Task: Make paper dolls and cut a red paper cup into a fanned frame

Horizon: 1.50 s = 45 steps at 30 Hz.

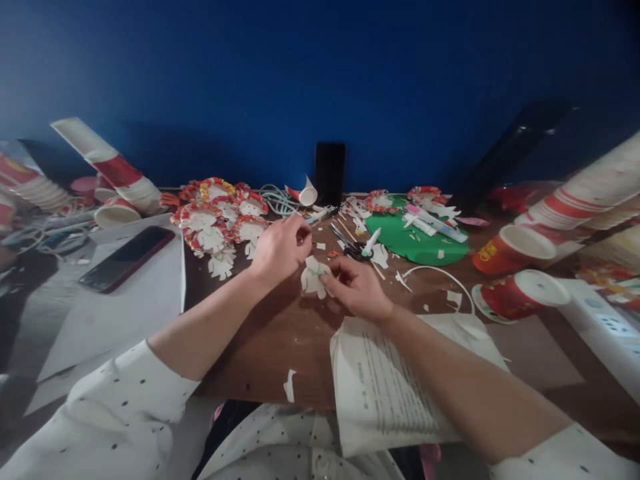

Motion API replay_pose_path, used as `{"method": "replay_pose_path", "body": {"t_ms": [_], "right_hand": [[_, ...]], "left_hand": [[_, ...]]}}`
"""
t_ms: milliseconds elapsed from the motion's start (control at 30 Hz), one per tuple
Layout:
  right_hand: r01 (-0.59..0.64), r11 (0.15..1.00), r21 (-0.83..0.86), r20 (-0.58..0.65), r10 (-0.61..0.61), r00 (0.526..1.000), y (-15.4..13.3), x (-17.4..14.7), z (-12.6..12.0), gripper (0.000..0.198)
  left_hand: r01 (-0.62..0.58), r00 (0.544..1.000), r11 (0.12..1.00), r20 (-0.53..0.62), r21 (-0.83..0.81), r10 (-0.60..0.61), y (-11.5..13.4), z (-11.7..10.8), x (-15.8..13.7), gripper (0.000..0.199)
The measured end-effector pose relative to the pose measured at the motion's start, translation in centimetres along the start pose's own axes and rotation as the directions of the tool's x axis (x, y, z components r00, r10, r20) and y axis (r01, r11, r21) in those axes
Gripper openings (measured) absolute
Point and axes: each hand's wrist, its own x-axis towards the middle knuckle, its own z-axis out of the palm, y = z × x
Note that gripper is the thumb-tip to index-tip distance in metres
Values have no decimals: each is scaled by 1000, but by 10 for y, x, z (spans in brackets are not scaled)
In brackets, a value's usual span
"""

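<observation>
Between thumb and fingers, my right hand (357, 287) pinches a small white paper cutout (313, 277) with green lines drawn on it, held just above the brown table. My left hand (281, 250) is at the cutout's upper left, apart from it, with its fingers curled together. Whether anything is in those fingers is hidden. Past my hands lie scissors (350, 247), a white marker with a green tip (371, 241) and paper scraps. Several similar cutouts with red-and-white rims (207, 217) are heaped to the left of my left hand.
A dark phone (330, 170) leans on the blue wall. Right of it lies a green disc (420, 243) with markers on top. Red paper cups (515, 250) and a power strip (607, 327) stand right. Printed sheets (395, 393) lie beneath my right forearm; another phone (127, 259) rests left.
</observation>
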Motion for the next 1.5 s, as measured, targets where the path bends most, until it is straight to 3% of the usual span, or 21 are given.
{"method": "replay_pose_path", "body": {"t_ms": [67, 167, 333, 467, 633, 733, 800, 900, 967, 1067, 1267, 1500], "right_hand": [[-104, 968, 228, -17, 111, 994, 2, 4, -2, 23], [-140, 887, 440, -32, 172, 985, 5, 10, -5, 25], [-217, 807, 549, -39, 284, 958, 11, 14, -6, 27], [-248, 787, 565, -88, 356, 930, 17, 18, -7, 29], [-253, 896, 364, -188, 336, 923, 16, 19, -11, 31], [-264, 943, 201, -161, 298, 941, 10, 17, -11, 31], [-224, 972, 72, -146, 232, 962, 6, 15, -14, 30], [-126, 978, -168, -218, 87, 972, 2, 17, -29, 30], [-135, 954, -267, -333, 40, 942, 0, 19, -44, 31], [-181, 947, -267, -430, 51, 901, 0, 23, -63, 30], [-267, 916, -298, -175, 222, 959, 8, 24, -58, 31], [-318, 874, -367, -118, 296, 948, 13, 21, -48, 33]], "left_hand": [[0, 999, 993, -54, -121, -7, 0, 9, -7, 15], [-113, 987, 979, -134, -171, 90, -1, 24, -19, 14], [-293, 946, 949, -176, -114, 271, -3, 40, -28, 15], [-314, 946, 941, -130, -127, 298, -3, 42, -30, 22], [-76, 985, 965, -171, -250, 34, -8, 37, -26, 32], [67, 998, 928, 9, -366, -68, -12, 37, -22, 27], [170, 983, 892, 133, -419, -125, -14, 40, -20, 23], [296, 955, 840, 175, -455, -241, -19, 47, -19, 23], [353, 936, 798, 180, -489, -304, -23, 52, -18, 23], [405, 914, 738, 231, -539, -333, -27, 55, -17, 22], [467, 884, 666, 323, -582, -337, -27, 53, -17, 20], [438, 898, 704, 314, -559, -309, -30, 55, -18, 23]]}}
